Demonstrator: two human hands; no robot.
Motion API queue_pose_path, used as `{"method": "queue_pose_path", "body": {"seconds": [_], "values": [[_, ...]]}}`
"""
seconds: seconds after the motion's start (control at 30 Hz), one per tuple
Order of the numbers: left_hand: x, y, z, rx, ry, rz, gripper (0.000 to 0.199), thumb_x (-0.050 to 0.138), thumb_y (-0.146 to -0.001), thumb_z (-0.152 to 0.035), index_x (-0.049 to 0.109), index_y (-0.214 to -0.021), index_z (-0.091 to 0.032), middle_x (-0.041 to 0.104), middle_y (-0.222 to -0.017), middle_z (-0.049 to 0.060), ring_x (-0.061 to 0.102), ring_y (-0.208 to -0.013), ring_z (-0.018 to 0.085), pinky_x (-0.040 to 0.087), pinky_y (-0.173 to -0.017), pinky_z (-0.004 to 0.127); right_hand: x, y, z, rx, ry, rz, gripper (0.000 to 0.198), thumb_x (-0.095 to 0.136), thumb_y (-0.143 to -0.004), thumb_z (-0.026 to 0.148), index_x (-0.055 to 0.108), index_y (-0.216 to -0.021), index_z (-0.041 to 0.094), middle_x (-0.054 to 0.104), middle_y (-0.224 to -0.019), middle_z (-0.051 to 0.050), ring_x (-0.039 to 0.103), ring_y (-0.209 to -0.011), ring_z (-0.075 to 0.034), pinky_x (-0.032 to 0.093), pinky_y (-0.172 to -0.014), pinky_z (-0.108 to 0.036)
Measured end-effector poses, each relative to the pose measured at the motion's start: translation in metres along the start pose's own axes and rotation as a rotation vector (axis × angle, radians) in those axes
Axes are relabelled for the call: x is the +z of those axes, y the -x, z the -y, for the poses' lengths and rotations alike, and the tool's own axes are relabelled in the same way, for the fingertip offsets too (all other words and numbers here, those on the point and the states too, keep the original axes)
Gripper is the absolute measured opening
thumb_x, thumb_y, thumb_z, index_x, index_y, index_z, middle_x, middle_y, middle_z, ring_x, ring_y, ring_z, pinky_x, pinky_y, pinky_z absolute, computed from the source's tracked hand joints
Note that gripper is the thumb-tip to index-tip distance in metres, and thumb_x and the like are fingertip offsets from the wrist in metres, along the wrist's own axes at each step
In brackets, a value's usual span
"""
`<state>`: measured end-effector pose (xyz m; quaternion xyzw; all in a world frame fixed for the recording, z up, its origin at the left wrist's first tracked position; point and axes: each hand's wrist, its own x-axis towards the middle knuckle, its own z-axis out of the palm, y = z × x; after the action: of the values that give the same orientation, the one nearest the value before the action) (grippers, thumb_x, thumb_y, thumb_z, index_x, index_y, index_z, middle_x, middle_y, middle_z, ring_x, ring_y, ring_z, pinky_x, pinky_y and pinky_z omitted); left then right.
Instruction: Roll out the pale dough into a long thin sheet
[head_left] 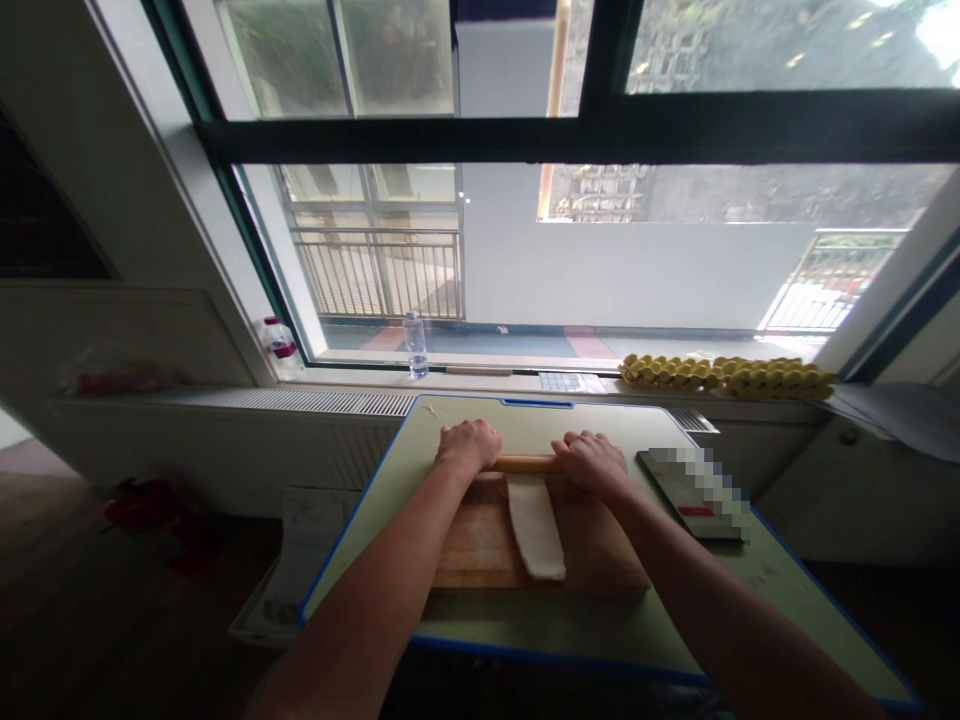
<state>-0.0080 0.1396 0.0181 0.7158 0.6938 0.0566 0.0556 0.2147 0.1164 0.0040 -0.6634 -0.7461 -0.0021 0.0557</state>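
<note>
A wooden rolling pin (pixel 527 464) lies crosswise at the far edge of a wooden board (pixel 480 540). My left hand (pixel 471 445) is closed round its left end, and my right hand (pixel 591 460) grips the right end. Between my forearms a long, flat strip of pale dough (pixel 536 530) stretches over the board toward me. Its far end meets the rolling pin, where I cannot tell how much dough is underneath. Both ends of the pin are hidden by my fingers.
The board rests on a pale green table (pixel 585 625) with a blue edge. Right of it lies a dark-edged flat item (pixel 686 510), partly blurred out. On the windowsill stand a clear bottle (pixel 415 348), a bottle with a magenta label (pixel 280 345) and yellow bumpy trays (pixel 727 376).
</note>
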Motion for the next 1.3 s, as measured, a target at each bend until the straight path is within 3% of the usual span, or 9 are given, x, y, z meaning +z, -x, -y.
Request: {"method": "queue_pose_path", "body": {"seconds": [0.17, 0.33, 0.53, 0.7, 0.87, 1.07, 1.3], "values": [[0.003, 0.008, 0.003, 0.083, -0.041, 0.017, 0.051, 0.035, -0.102, -0.039, 0.080, -0.120, -0.023, 0.076, -0.131, 0.017, 0.070, -0.123, 0.034, 0.052, -0.103, 0.053, -0.002, 0.014, 0.000, -0.061, 0.037, 0.024, 0.031, 0.047, -0.109, 0.031, 0.077, -0.116, 0.029, 0.074, -0.126, -0.011, 0.060, -0.126, -0.027, 0.040, -0.104, -0.040], [0.008, 0.024, 0.005, 0.134, -0.071, -0.024, 0.049, 0.035, -0.103, -0.038, 0.076, -0.125, -0.025, 0.072, -0.135, 0.016, 0.064, -0.127, 0.035, 0.051, -0.103, 0.056, 0.001, 0.031, 0.003, -0.062, 0.051, -0.004, 0.040, 0.036, -0.112, 0.031, 0.076, -0.116, 0.026, 0.076, -0.122, -0.010, 0.065, -0.118, -0.024, 0.043, -0.100, -0.037], [0.017, 0.051, 0.003, 0.109, -0.033, -0.160, 0.044, 0.039, -0.105, -0.043, 0.077, -0.121, -0.029, 0.073, -0.134, 0.011, 0.063, -0.126, 0.031, 0.047, -0.108, 0.053, 0.002, 0.056, 0.007, -0.046, 0.023, -0.097, 0.041, 0.035, -0.114, 0.037, 0.073, -0.122, 0.024, 0.075, -0.125, -0.011, 0.066, -0.117, -0.025, 0.044, -0.100, -0.036], [0.024, 0.076, 0.003, 0.116, -0.003, -0.248, 0.044, 0.038, -0.106, -0.042, 0.078, -0.120, -0.029, 0.074, -0.135, 0.008, 0.064, -0.124, 0.029, 0.046, -0.109, 0.050, 0.007, 0.075, 0.006, -0.041, -0.002, -0.139, 0.044, 0.036, -0.114, 0.038, 0.070, -0.135, 0.021, 0.069, -0.145, -0.013, 0.059, -0.133, -0.028, 0.041, -0.112, -0.041], [0.030, 0.095, 0.004, 0.114, 0.047, -0.274, 0.046, 0.040, -0.107, -0.041, 0.074, -0.136, -0.030, 0.066, -0.153, 0.007, 0.057, -0.140, 0.030, 0.039, -0.120, 0.054, 0.009, 0.094, 0.007, -0.005, -0.020, -0.128, 0.049, 0.037, -0.113, 0.041, 0.063, -0.150, 0.022, 0.054, -0.163, -0.013, 0.047, -0.149, -0.031, 0.037, -0.119, -0.049], [0.033, 0.094, 0.003, 0.108, 0.040, -0.296, 0.047, 0.040, -0.107, -0.043, 0.074, -0.136, -0.028, 0.066, -0.152, 0.008, 0.057, -0.140, 0.032, 0.041, -0.118, 0.056, 0.004, 0.095, 0.011, 0.004, -0.026, -0.111, 0.048, 0.035, -0.114, 0.044, 0.064, -0.147, 0.024, 0.054, -0.163, -0.014, 0.047, -0.149, -0.032, 0.037, -0.118, -0.053], [0.024, 0.074, -0.002, 0.049, 0.004, -0.242, 0.043, 0.040, -0.106, -0.043, 0.077, -0.124, -0.030, 0.073, -0.137, 0.007, 0.063, -0.126, 0.030, 0.047, -0.109, 0.049, -0.008, 0.073, 0.013, -0.063, 0.038, -0.064, 0.047, 0.030, -0.115, 0.045, 0.069, -0.135, 0.030, 0.070, -0.139, -0.011, 0.060, -0.128, -0.029, 0.045, -0.105, -0.046]]}}
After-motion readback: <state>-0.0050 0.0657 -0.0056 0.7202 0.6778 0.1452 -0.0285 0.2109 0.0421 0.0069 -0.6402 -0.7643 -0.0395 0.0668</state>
